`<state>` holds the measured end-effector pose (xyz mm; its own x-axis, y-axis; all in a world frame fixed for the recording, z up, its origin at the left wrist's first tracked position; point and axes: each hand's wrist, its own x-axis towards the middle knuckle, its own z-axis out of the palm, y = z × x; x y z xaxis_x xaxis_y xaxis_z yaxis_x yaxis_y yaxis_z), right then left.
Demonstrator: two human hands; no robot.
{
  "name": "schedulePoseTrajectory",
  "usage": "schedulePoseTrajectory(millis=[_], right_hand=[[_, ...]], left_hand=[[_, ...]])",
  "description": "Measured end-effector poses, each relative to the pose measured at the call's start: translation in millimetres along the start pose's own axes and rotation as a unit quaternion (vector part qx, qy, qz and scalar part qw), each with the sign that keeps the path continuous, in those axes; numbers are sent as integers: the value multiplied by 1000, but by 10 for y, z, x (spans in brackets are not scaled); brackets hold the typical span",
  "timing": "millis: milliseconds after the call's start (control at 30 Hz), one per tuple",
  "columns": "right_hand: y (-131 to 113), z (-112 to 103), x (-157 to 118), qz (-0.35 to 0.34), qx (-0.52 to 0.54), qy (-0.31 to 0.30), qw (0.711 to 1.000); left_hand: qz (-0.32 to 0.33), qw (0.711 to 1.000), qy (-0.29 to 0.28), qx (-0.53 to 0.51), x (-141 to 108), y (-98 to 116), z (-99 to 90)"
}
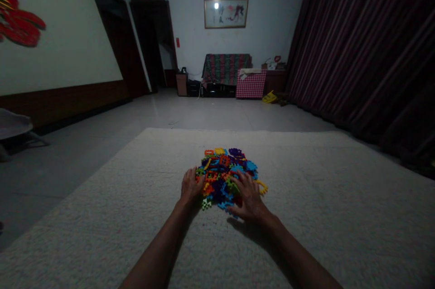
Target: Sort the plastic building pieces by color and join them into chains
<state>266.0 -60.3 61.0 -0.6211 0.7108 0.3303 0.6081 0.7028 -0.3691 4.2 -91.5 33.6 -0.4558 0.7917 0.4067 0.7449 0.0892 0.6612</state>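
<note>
A heap of colourful notched plastic pieces (pixel 219 175) lies on the pale carpet (pixel 136 216), in orange, blue, purple, yellow, green and red. At the heap's left side, my left hand (pixel 192 185) rests against the pieces, its fingers partly bent and its thumb apart. My right hand (pixel 247 196) is spread over the right part of the heap, fingers apart, with nothing seen in its grip. A yellow curved piece (pixel 263 187) sticks out beside the right hand. One pale green piece (pixel 206 204) lies at the near edge, between the hands.
Beyond the carpet, grey tiled floor (pixel 152 110) reaches a cloth-covered stand (pixel 226 68) and a checked cloth (pixel 250 85) by the far wall. A yellow object (pixel 269 97) lies near it. Dark curtains (pixel 360 49) hang at right; a grey seat (pixel 13 126) stands far left.
</note>
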Motion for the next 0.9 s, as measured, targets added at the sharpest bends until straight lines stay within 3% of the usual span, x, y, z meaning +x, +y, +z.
schedulePoseTrajectory(millis=[233,433,600,900], right_hand=[[120,175,-125,88,-5,37,995],[110,210,78,104,10,71,992],[74,241,276,104,23,94,990],[260,220,447,106,36,107,988]], left_hand=[[2,1000,19,17,-53,208,215],[20,999,14,-41,118,232,386],[-6,997,2,-74,292,216,451],[18,998,7,-66,441,269,654]])
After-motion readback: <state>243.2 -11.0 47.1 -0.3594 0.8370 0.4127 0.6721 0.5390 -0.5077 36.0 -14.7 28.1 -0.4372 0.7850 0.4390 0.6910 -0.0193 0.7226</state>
